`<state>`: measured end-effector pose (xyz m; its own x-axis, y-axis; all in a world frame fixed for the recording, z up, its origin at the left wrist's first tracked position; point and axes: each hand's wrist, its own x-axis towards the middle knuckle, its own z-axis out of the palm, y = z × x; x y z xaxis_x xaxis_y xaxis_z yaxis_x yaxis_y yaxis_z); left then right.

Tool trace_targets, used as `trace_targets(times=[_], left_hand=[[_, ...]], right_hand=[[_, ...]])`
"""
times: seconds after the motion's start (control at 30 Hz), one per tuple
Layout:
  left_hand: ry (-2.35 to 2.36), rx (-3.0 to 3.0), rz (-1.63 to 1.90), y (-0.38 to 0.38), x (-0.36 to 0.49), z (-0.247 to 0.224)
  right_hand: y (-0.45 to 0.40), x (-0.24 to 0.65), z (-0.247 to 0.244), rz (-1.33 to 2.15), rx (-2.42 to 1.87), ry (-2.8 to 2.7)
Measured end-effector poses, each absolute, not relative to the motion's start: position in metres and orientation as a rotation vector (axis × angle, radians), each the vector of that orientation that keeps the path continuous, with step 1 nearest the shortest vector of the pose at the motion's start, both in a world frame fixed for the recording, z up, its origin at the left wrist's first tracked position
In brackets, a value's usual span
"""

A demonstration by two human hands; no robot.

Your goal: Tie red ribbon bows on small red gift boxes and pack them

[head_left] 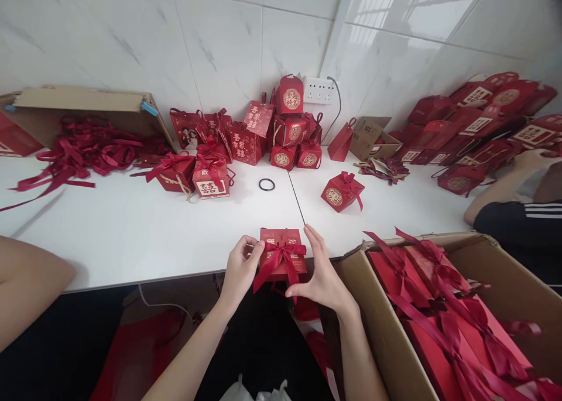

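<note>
A small red gift box with gold characters rests at the front edge of the white table, a red ribbon bow tied across its top. My left hand is at the box's left side, its thumb and forefinger closed on the left loop of the bow. On the right side my right hand is open, thumb and fingers spread around the box's right edge without gripping it. Two ribbon tails hang down over the front of the box.
The white table holds a black ring, a bowed red box, stacked red boxes and a ribbon pile. An open carton of bowed boxes stands at right. Other people's arms show at both sides.
</note>
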<state>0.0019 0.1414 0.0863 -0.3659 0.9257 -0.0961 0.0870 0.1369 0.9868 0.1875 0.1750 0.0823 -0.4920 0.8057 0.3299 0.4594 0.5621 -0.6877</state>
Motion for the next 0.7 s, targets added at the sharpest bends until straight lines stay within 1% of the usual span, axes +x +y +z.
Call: trace_targets(times=[0.1, 0.2, 0.33, 0.43, 0.5, 0.6, 0.7], left_hand=[[1.634, 1.081, 1.441, 0.138, 0.005, 0.087], [1.601, 1.371, 1.641, 0.131, 0.010, 0.085], [1.354, 2.011, 1.851, 0.124, 0.019, 0.090], [1.223, 2.216, 1.953, 0.123, 0.029, 0.102], [1.156, 2.204, 2.012, 0.124, 0.037, 0.112], [1.156, 2.014, 2.053, 0.126, 0.048, 0.126], [1.323, 1.748, 1.916, 0.137, 0.052, 0.137]], right_hand=[[0.182, 0.180, 0.070, 0.815, -0.984, -2.195], [0.179, 0.175, 0.067, 0.784, -0.988, -2.115], [0.171, 0.174, 0.071, 0.467, -0.987, -1.981], [0.165, 0.175, 0.077, 0.223, -0.965, -1.873], [0.159, 0.175, 0.082, 0.115, -0.979, -1.812], [0.143, 0.179, 0.094, -0.016, -1.057, -1.718], [0.111, 0.195, 0.108, -0.112, -1.179, -1.620]])
